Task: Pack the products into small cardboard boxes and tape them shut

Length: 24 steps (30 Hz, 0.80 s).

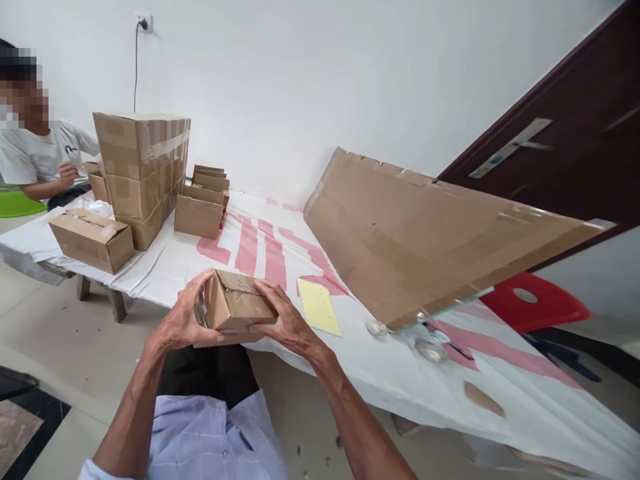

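A small brown cardboard box (235,305) is held between both hands just above the near edge of the table (165,273). My left hand (183,319) wraps its left end, fingers curled over the top corner. My right hand (283,317) grips the right side, fingers pressed along the front face. A yellow sheet (320,307) lies flat on the white and red cloth just right of my right hand.
A large flattened cardboard sheet (420,233) leans over the table's right half. Stacked taped boxes (143,170), a long box (93,238) and several small boxes (200,212) stand at the far left. Another person (35,153) sits beyond them. A red stool (537,303) stands right.
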Motion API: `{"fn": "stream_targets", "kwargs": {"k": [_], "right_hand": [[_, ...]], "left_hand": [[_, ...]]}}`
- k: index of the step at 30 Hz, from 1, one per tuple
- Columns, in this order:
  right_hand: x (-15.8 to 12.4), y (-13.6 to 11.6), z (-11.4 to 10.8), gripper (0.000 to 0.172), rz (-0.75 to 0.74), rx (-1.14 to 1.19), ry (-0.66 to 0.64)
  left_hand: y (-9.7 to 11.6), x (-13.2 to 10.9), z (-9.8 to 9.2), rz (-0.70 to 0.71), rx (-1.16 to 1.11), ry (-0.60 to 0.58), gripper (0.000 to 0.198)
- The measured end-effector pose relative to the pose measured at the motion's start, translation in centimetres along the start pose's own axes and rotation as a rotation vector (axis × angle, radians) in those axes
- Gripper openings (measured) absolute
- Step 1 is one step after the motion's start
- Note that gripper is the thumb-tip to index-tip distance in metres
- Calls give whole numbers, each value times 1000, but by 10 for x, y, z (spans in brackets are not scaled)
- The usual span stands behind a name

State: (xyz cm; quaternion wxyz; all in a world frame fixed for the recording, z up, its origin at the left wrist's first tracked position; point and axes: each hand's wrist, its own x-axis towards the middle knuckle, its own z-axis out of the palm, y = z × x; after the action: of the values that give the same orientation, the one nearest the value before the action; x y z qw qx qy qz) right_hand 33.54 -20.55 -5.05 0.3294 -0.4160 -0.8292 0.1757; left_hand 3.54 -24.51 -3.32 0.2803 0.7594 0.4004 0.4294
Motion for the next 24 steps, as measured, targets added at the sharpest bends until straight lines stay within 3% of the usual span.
{"fn": "stream_targets", "kwargs": {"k": [7,14,18,24], "right_hand": [[-3,8,6,80,3,-10,34],[-8,12,-6,79,72,64,40],[-5,-13,-21,73,23,49,130],[12,-81,-34,31,-281,-154,286]], "left_hand": [[-26,-10,-5,-41,-87,-22,130],[-31,-12,6,-63,-139,2,110],[-18,-7,9,7,-61,42,106],[3,-3,9,19,42,57,108]]}}
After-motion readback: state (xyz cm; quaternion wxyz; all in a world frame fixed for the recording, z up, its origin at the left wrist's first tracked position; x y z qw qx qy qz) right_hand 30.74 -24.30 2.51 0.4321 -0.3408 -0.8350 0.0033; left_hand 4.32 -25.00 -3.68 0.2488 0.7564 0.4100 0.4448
